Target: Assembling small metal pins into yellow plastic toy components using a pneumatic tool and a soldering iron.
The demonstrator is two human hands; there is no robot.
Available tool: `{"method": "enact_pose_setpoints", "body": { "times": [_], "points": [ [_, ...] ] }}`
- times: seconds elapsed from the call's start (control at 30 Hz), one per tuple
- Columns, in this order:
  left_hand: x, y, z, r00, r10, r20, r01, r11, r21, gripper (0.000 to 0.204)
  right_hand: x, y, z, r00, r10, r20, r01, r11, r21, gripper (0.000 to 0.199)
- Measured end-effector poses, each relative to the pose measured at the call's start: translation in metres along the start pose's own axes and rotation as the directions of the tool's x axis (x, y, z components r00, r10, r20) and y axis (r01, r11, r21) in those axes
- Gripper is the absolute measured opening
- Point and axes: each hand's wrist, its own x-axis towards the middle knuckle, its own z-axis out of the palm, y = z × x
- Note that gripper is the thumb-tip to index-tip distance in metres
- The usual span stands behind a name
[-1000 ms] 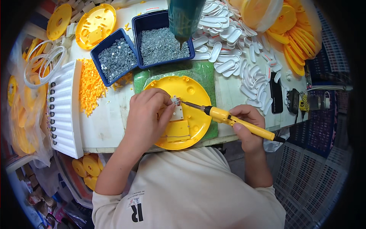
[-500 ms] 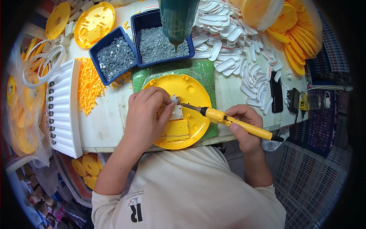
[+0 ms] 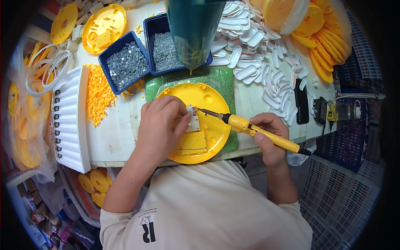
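In my right hand (image 3: pixel 273 139) is a yellow soldering iron (image 3: pixel 262 135), its metal tip reaching left to a small component at the edge of a pale circuit board (image 3: pixel 193 123). The board sits inside a round yellow plastic housing (image 3: pixel 216 98), next to a rectangular yellow cover with a thin dark wire across it. My left hand (image 3: pixel 164 121) is pinched over the board's left side, with a thin silvery wire showing at its fingertips, close to the iron's tip. The fingers hide part of the board. Beneath the housing lies a green mat (image 3: pixel 156 85).
A dark green hanging tool (image 3: pixel 193 37) points down over the blue bin of screws (image 3: pixel 164 50). Another blue bin (image 3: pixel 127 62) stands left of it, near small yellow parts (image 3: pixel 98 91). A white foam tray (image 3: pixel 73 118) is at left; white oval pieces (image 3: pixel 248 68) are heaped at right.
The soldering iron's tip has shifted slightly up, and its rear end slightly right. The hanging tool has swung nearer and lower in the picture. My left hand has barely moved.
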Motion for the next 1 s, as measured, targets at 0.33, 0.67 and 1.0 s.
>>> {"method": "enact_pose_setpoints", "body": {
  "times": [0.33, 0.67, 1.0],
  "points": [
    [0.001, -0.001, -0.001, 0.995, 0.073, -0.071, -0.074, 0.997, -0.021, 0.014, 0.0, 0.0, 0.002, 1.0, -0.024, 0.019, 0.024, 1.0, 0.0, 0.029],
    [0.004, -0.007, -0.003, 0.997, -0.031, -0.067, 0.027, 0.998, -0.065, 0.013, 0.001, 0.004, 0.006, 0.998, -0.04, 0.046, 0.041, 0.999, -0.028, 0.028],
    [0.003, -0.01, 0.003, 0.994, 0.032, -0.109, -0.029, 0.999, 0.03, 0.009, 0.0, 0.006, 0.008, 0.999, -0.032, 0.021, 0.032, 0.999, -0.024, 0.029]
  ]
}}
